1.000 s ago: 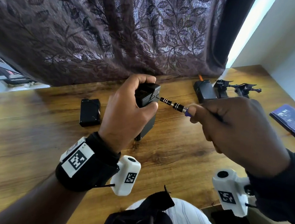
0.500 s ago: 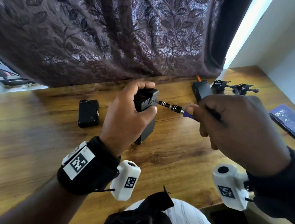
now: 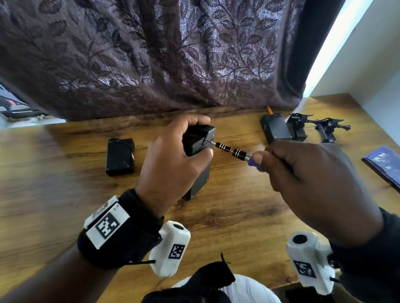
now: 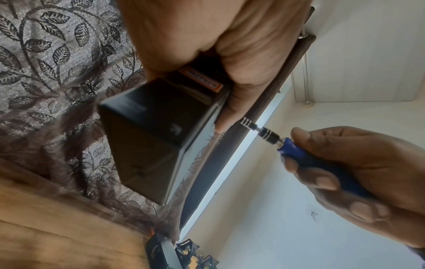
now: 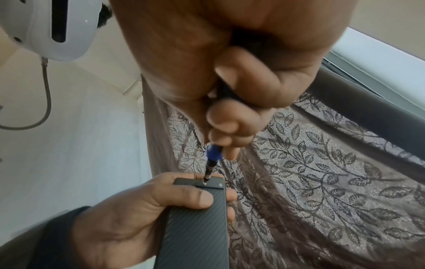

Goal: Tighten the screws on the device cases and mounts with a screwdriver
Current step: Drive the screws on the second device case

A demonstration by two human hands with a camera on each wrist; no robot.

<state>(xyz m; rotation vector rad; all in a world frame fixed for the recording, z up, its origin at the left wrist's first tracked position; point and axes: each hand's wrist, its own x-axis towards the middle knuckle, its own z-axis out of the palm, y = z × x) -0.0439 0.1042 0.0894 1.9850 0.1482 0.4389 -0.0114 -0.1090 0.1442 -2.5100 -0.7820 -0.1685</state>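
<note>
Left hand gripping (thumb forward), right hand fisted, fingers curled

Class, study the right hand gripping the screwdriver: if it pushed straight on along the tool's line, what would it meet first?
Probably the black device case in the left hand; the screwdriver held by the right hand already has its tip at a screw.

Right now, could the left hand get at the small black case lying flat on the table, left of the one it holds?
Probably not at once. The left hand grips the upright black case for the screwdriver. The flat case lies close with bare table between, so only the grip hinders.
</note>
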